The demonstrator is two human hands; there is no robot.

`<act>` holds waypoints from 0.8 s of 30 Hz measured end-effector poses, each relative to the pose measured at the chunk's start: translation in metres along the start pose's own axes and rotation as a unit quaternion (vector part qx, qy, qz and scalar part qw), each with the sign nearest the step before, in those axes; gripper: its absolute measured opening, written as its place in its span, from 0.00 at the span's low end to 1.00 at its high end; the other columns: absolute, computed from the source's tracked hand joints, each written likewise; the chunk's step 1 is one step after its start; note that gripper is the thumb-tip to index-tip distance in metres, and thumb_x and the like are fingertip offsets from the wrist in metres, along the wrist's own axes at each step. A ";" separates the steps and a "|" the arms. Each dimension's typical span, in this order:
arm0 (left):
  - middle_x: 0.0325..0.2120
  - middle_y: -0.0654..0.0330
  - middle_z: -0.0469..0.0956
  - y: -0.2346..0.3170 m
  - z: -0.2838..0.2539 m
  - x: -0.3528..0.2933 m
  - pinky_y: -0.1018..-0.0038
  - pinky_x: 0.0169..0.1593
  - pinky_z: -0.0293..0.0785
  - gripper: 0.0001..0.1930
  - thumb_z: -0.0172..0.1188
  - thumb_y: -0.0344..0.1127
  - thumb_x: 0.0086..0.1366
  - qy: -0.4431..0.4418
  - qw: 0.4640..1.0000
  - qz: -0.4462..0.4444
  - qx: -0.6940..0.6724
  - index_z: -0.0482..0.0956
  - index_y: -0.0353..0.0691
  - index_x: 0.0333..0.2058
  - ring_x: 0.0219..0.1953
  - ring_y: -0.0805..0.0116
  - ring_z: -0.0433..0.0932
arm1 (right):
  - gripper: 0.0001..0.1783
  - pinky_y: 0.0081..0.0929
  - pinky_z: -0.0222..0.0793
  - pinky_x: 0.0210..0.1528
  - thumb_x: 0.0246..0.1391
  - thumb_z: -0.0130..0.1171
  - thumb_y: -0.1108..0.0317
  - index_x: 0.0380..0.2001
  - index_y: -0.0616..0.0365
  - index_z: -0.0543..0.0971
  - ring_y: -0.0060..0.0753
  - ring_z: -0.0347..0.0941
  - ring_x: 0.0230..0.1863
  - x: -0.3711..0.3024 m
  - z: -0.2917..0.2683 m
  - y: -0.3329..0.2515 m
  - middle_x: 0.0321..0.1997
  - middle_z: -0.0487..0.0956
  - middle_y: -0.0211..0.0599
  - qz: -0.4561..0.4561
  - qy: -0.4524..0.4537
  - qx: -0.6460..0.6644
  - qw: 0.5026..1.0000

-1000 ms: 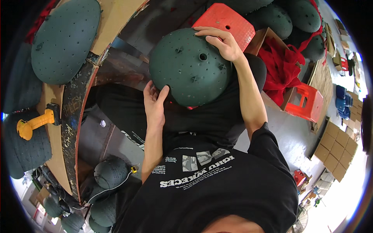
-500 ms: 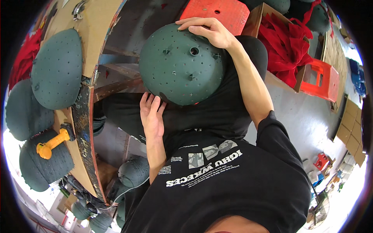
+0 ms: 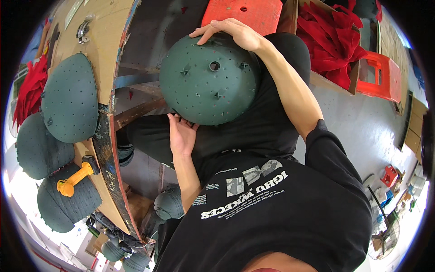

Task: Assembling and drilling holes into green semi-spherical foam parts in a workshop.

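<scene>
A large dark green plastic dome (image 3: 206,90), dotted with small holes, lies over my lap with its rounded side up. It has one bigger round hole and several cross-shaped marks. My right hand (image 3: 235,34) holds the far rim, with the fingers curled over the edge. Under the near left rim is my left hand (image 3: 183,135), palm up; its fingertips are partly hidden by the dome.
A workbench (image 3: 106,59) on the left carries more green shells (image 3: 70,97) and a yellow-and-black power tool (image 3: 77,177). Beyond my knees stands a red stool (image 3: 244,11). Red fabric (image 3: 333,41) fills a cardboard box at right, beside another red stool (image 3: 385,77).
My left hand has turned, its fingers moving from the dome's edge to beneath the rim. My right hand stays on the far rim. The whole view has shifted slightly.
</scene>
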State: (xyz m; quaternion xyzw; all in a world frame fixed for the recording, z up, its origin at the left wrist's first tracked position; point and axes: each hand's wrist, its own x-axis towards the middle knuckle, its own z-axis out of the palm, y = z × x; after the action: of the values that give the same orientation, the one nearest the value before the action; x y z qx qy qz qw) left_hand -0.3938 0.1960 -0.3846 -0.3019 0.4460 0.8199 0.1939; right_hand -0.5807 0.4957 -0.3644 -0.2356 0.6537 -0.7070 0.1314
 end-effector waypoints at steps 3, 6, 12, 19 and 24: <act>0.60 0.54 0.64 -0.003 0.002 0.008 0.55 0.67 0.54 0.38 0.46 0.67 0.70 0.006 1.000 0.006 -0.008 0.60 0.40 0.63 0.63 0.58 0.61 | 0.33 0.36 0.53 0.72 0.70 0.30 0.58 0.43 0.67 0.84 0.46 0.68 0.64 0.000 0.002 0.003 0.59 0.77 0.49 0.005 0.009 -0.010 1.000; 0.61 0.56 0.65 -0.004 0.007 0.013 0.55 0.67 0.55 0.38 0.46 0.66 0.70 0.013 1.000 0.002 0.003 0.60 0.41 0.65 0.64 0.58 0.62 | 0.33 0.36 0.54 0.71 0.70 0.30 0.57 0.42 0.67 0.84 0.46 0.69 0.64 -0.001 0.001 0.005 0.59 0.78 0.49 0.000 0.015 -0.016 1.000; 0.62 0.58 0.66 -0.004 0.007 0.021 0.56 0.66 0.57 0.35 0.46 0.64 0.71 0.014 1.000 -0.020 0.017 0.63 0.43 0.64 0.64 0.58 0.63 | 0.31 0.35 0.58 0.69 0.70 0.31 0.58 0.39 0.66 0.84 0.44 0.70 0.62 0.001 0.003 0.007 0.57 0.79 0.48 0.021 0.030 0.002 0.999; 0.60 0.58 0.65 -0.001 0.006 0.032 0.56 0.63 0.61 0.31 0.48 0.61 0.71 0.025 0.999 -0.045 -0.003 0.66 0.45 0.62 0.62 0.59 0.64 | 0.29 0.34 0.60 0.68 0.70 0.32 0.62 0.38 0.67 0.84 0.43 0.72 0.59 0.003 0.003 0.013 0.56 0.79 0.48 0.056 0.063 -0.006 0.996; 0.62 0.54 0.65 0.000 0.008 0.037 0.54 0.66 0.58 0.36 0.53 0.62 0.69 0.052 0.997 -0.045 -0.018 0.63 0.38 0.63 0.63 0.55 0.63 | 0.27 0.34 0.60 0.68 0.69 0.34 0.64 0.39 0.67 0.84 0.41 0.72 0.60 0.005 0.005 0.020 0.55 0.80 0.47 0.070 0.079 -0.045 0.993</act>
State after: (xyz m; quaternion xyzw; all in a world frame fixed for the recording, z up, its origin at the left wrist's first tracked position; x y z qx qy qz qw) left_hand -0.4237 0.2048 -0.4056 -0.3672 0.4267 0.8016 0.2014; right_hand -0.5847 0.4869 -0.3827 -0.1384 0.7083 -0.6821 0.1183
